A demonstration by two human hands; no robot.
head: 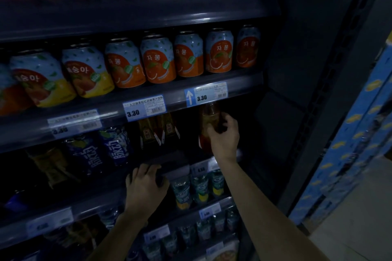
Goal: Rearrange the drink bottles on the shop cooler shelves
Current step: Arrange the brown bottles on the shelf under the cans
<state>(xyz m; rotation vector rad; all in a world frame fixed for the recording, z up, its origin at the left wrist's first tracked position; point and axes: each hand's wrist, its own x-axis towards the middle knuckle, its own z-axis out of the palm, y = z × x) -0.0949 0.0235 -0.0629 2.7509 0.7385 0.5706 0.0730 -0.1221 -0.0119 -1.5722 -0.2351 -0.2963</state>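
Up at the right end of the dim middle shelf (161,154), just under a 3.30 price tag (205,96), the right hand (223,135) has its fingers wrapped around an amber drink bottle (209,118) standing upright. Lower and to the left, the left hand (144,186) curls over that shelf's front edge, though whether it grips something dark there cannot be told. Orange fruit cans (158,61) line the shelf above, green-labelled bottles (199,186) stand below, and blue cartons (360,125) are stacked beside the dark cooler.

Juice cans (158,63) line the shelf above the price tag (144,107). Below it stand sports-drink bottles (101,150); at their three o'clock, tea bottles (158,131), then an amber bottle (209,125).
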